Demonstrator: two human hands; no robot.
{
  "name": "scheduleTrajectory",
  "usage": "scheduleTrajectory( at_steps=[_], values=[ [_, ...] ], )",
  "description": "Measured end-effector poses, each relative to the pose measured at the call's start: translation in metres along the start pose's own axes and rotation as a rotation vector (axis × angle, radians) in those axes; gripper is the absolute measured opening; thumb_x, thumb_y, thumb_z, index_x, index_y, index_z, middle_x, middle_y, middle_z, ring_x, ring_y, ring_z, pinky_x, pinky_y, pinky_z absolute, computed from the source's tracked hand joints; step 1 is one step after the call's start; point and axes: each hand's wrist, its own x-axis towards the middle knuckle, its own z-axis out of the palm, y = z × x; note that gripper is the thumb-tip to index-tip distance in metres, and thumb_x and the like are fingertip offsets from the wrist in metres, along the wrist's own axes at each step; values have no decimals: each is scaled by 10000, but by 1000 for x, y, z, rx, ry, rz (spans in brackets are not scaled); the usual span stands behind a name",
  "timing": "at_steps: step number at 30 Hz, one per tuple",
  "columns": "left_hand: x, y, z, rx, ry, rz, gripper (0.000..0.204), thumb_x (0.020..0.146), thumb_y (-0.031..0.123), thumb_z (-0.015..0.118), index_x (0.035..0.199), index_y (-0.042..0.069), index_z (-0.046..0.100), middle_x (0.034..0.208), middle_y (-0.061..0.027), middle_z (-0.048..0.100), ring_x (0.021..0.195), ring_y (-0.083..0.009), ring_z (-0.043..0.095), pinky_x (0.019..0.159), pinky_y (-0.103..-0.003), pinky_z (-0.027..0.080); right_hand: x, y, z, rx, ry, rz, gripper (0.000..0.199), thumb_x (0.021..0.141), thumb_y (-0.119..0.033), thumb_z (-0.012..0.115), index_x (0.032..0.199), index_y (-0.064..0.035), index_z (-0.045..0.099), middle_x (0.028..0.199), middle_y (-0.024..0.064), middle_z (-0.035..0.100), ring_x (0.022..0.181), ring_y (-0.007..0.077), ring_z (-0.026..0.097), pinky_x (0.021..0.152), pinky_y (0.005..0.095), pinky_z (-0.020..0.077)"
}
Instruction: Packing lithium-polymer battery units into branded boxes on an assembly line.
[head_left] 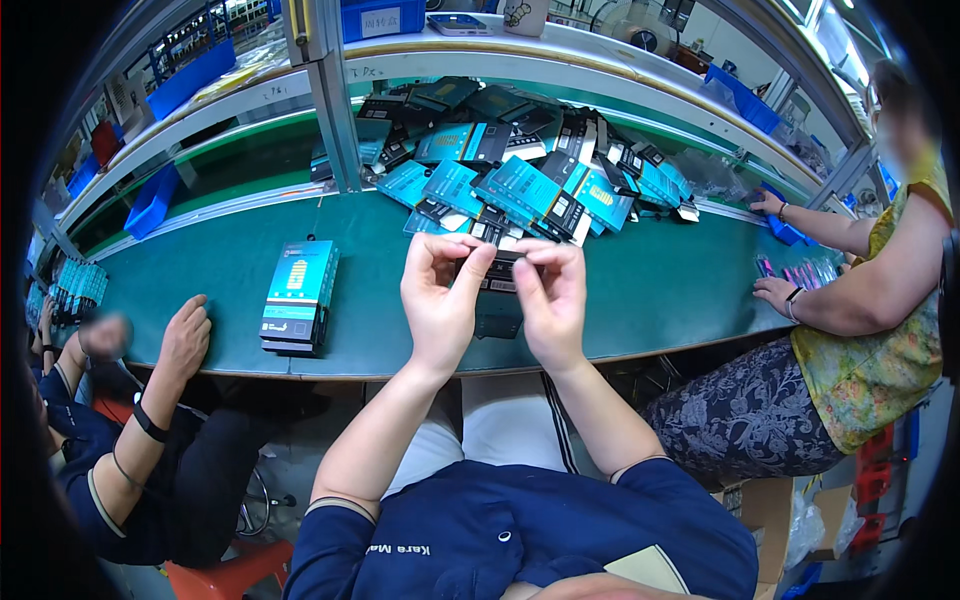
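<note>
Close to the front edge of the bench, a black flat retail box [498, 284] with a small white label stands between my two hands, end toward me. My left hand [441, 290] pinches its left top edge with thumb and bent fingers. The thumb and fingers of my right hand [553, 298] grip the right side of the same end. Most of the box's far side is hidden by my fingers. Just beyond my hands spreads a large heap of similar teal-and-black boxes [512, 190]. A neat stack of teal boxes [298, 290] lies to my left.
On the right a person in a patterned yellow top [890, 300] reaches over small pink-and-clear items [805, 272]. At left another person's raised hand [185, 335] is near the bench edge. A metal post [338, 125] and a shelf [560, 60] stand behind the green bench top [380, 340].
</note>
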Motion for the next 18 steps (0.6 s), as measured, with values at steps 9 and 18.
scheduleTrajectory(
  at_steps=[9, 18],
  values=[
    [-27, 38, -72, 63, -10, -246, 802, 857, -56, 618, 1531, -8, 187, 1566, -168, 275, 1419, -236, 313, 1141, -350, 274, -23, -4, -16, -753, -897, -578, 300, 680, -112, 783, 823, -86, 521, 1268, 156, 609, 1181, 360, 577, 970, 491, 446],
    [15, 79, -189, 1523, -59, -340, 629, 897, 395, 604, 1422, 81, 458, 1328, -311, 507, 1192, -449, 545, 987, -450, 454, 92, 33, -89, -1298, -502, 213, 1083, 624, -466, 872, 1460, -49, 325, 1427, 229, 420, 1341, 398, 379, 1119, 488, 280]
  ],
)
